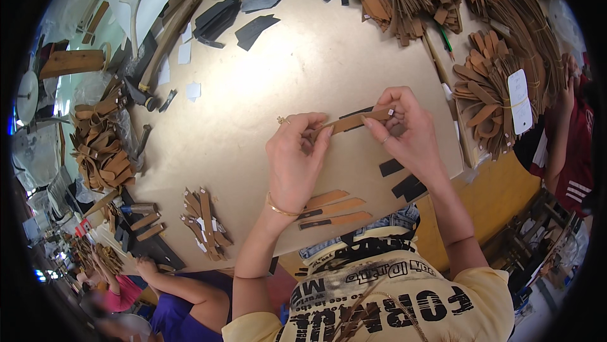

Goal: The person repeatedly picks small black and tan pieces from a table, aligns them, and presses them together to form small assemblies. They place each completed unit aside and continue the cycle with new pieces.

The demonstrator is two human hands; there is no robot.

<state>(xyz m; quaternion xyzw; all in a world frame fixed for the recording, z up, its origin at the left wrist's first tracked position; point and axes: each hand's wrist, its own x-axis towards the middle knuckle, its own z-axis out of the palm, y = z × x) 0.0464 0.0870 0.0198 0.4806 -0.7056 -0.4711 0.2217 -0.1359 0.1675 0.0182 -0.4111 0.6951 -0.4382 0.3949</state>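
A brown leather strap is stretched between my two hands over the middle of the table. My left hand pinches its left end between thumb and fingers. Its right end, with a small white tag, is gripped by my right hand. A thin black strip shows just behind the strap; whether it is attached I cannot tell. Below my hands, near the front edge, lie several brown straps, some with black ends. Black pieces rest to the right of them.
The tan tabletop carries black pieces at the back and a hammer at left. Strap bundles crowd the right, another bundle lies front left. Co-workers sit at left and right.
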